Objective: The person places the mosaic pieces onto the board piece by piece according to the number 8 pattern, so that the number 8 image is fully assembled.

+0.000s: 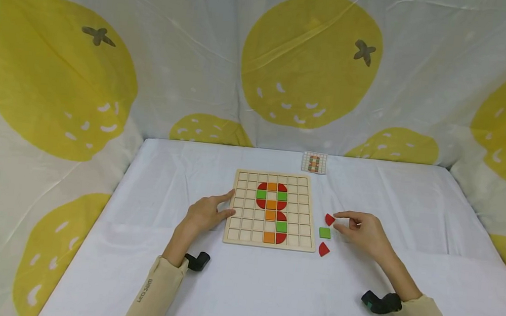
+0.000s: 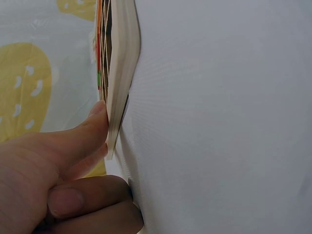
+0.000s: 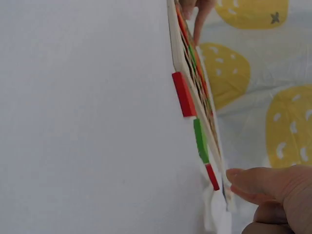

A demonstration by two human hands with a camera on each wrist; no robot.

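A wooden grid board (image 1: pixel 246 225) lies on the white cloth with red, orange and green pieces set in its cells. My left hand (image 1: pixel 204 213) rests at its left edge, thumb and index fingertips apart and touching the rim. In the left wrist view the thumb (image 2: pixel 80 139) lies against the board's side. My right hand (image 1: pixel 364 235) hovers right of the board, thumb and index finger parted close to a red quarter-round piece (image 1: pixel 329 220). Below that piece lie a green square (image 1: pixel 325 233) and another red quarter-round piece (image 1: pixel 324 249).
A small pattern card (image 1: pixel 314 162) lies behind the board, printed with a similar coloured figure on a grid. Behind the table hangs a white cloth with large yellow fruit prints (image 1: pixel 312 62). Dark wrist cameras (image 1: pixel 382 302) sit at both sleeves.
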